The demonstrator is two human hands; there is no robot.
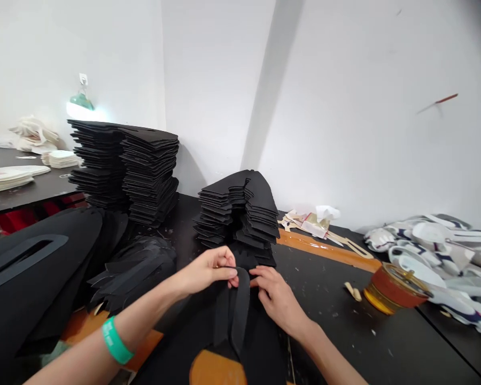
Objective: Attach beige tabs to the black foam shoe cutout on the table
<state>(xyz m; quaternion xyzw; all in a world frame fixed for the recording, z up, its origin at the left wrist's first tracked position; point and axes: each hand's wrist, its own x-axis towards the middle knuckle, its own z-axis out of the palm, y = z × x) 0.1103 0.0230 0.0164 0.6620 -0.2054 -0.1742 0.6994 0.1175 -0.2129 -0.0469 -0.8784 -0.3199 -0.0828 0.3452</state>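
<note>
In front of me lies a large black sheet piece with an opening at its near end, where orange-brown surface shows through. A narrow black U-shaped strip sits over it, its curved end pointing away from me. My left hand, with a green band on the wrist, pinches the strip at the left of that curve between thumb and fingers. Flat and slightly spread, the fingers of my right hand rest at the curve's right side, on or close to the black piece.
Tall stacks of black cut pieces and a lower stack stand behind. Loose black strips and a large black piece with a grey strip lie left. At right are an amber glue pot and piled white shoe parts.
</note>
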